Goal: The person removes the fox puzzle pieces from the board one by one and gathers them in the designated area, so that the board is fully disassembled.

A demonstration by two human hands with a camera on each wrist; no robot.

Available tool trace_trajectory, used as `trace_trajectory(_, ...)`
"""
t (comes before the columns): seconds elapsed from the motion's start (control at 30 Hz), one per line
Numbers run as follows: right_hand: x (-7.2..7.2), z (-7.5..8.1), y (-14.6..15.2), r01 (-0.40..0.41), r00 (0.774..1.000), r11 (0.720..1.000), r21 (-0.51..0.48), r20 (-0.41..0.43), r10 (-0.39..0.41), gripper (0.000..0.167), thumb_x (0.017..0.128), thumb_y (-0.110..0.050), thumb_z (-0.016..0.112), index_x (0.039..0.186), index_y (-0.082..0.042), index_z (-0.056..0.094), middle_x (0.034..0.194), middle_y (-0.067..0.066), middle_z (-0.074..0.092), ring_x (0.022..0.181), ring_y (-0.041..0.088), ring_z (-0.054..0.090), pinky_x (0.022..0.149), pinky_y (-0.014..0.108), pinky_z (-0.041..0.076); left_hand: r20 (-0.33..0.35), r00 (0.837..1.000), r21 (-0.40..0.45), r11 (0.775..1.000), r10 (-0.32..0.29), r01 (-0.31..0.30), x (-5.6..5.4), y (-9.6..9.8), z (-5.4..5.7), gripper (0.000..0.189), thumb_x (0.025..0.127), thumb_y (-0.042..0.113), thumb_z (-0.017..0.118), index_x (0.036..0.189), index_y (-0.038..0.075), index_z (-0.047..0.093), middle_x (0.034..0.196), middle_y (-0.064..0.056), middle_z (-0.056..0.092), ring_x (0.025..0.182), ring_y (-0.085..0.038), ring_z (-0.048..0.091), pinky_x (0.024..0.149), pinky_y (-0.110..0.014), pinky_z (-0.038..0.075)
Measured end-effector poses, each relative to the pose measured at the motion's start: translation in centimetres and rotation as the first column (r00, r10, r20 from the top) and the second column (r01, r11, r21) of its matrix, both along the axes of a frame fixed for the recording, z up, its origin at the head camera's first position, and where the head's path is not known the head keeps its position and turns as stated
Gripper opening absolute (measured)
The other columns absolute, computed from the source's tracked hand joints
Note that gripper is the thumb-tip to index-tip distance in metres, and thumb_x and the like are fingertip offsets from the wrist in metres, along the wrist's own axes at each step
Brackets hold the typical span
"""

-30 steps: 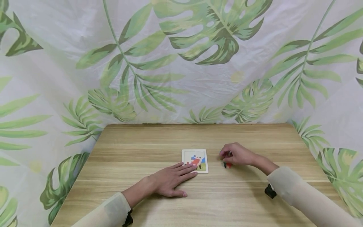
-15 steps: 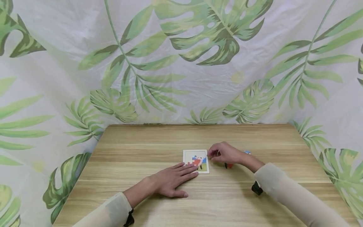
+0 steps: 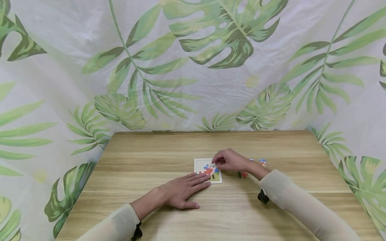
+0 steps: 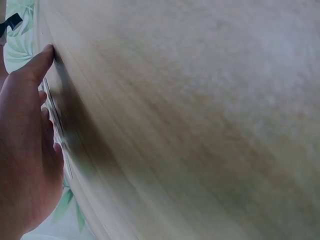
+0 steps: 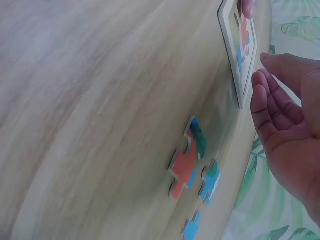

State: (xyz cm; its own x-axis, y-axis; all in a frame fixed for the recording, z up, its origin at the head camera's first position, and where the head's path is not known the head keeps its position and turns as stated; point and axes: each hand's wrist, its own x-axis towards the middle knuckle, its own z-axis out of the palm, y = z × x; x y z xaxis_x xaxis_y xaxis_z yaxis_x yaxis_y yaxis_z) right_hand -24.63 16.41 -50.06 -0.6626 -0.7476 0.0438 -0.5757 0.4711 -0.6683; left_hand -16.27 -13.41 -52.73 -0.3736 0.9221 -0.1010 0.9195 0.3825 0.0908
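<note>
While the bare left grip (image 3: 181, 193) lies palm-down with straight fingers, holding nothing, its fingertips rest on the lower left part of a square, white-bordered jigsaw board (image 3: 200, 164). Board lies flat on the light brown wood-grain desk (image 3: 144, 174), partly filled: orange-red, blue and green areas visible, upper left white. Bare right grip (image 3: 233, 160) is at the board's upper right corner, thumb and fingers drawn together in a pinch; a dark green sliver of a small jigsaw piece (image 5: 272, 49) shows at the thumb tip, remainder hidden. Loose on the desk, right of the board: an orange-red and dark green jigsaw shape (image 5: 182, 164), a blue and green jigsaw piece (image 5: 210, 182), a blue jigsaw piece (image 5: 190, 229). Leaf-printed white cloth (image 3: 211, 97) hangs behind.
</note>
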Motion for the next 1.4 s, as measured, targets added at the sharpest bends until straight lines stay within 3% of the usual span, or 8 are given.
trace_trajectory(0.63,-1.1,-1.1,-2.0,-0.04,0.999,0.999,0.033,0.018,0.039,0.026,0.088,0.0,0.083,0.113,0.003,0.076,0.098,0.006,0.073,0.087,0.011,0.068,0.077,0.023,0.059,-0.002,0.999,-0.035,0.999,-0.033,0.033,-0.2,0.7,0.4,0.085,0.106,0.061,0.047,0.171,0.013,0.018,0.179,-0.006,0.013,0.164,-0.02,0.012,0.133,-0.04,0.017)
trace_trajectory(0.97,-1.0,-0.6,-2.4,-0.05,0.999,0.997,0.052,-0.007,0.051,0.026,0.085,0.001,0.085,0.11,0.003,0.079,0.095,0.009,0.072,0.086,0.016,0.068,0.076,0.022,0.057,-0.002,1.0,-0.037,0.999,-0.03,0.03,-0.2,0.8,0.3,0.085,0.106,0.06,0.047,0.171,0.012,0.019,0.179,-0.006,0.013,0.164,-0.02,0.013,0.132,-0.04,0.017)
trace_trajectory(1.4,-1.2,-0.9,-2.7,-0.046,0.998,0.997,0.07,0.034,0.043,0.022,0.087,0.003,0.083,0.107,0.001,0.077,0.093,0.005,0.071,0.084,0.009,0.065,0.074,0.019,0.054,-0.001,1.0,-0.025,0.999,-0.021,0.021,-0.3,0.8,-0.2,0.086,0.105,0.06,0.049,0.171,0.013,0.02,0.178,-0.005,0.014,0.164,-0.019,0.012,0.133,-0.039,0.016)
